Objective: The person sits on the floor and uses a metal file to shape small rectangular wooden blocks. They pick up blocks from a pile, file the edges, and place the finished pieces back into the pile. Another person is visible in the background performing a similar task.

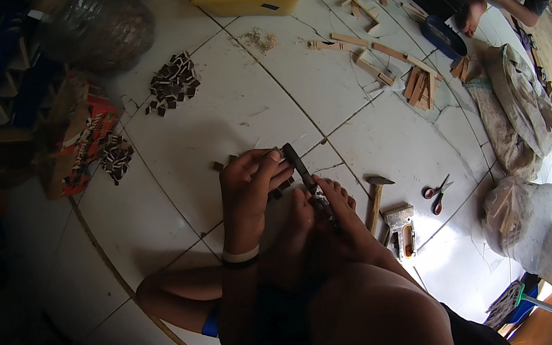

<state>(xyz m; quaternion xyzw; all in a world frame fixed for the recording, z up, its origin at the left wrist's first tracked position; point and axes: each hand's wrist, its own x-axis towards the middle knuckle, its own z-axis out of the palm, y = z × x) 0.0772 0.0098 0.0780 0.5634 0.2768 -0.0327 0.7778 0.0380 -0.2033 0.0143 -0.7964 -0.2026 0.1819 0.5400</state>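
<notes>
Head view: the person sits on the tiled floor (221, 101) with knees drawn up. The left hand (248, 177) is clenched around a small dark piece, pressing it against a long dark blade (303, 172) that runs down between the feet; the toes (337, 192) lie right beside the blade. The right hand is hidden behind the raised knee, so I cannot tell how its fingers stand. A few small dark chips (282, 187) lie on the floor just under the left hand.

The main risk, as I judge it, is a slip: the fingertips pinch the piece right at the blade, and the bare toes sit alongside, so a sudden give could bring skin onto the edge. A cut chip could also fly off. The hammer (376, 200), the stapler (402, 232) and the red scissors (438, 194) lie close by the right foot and could be kicked.
</notes>
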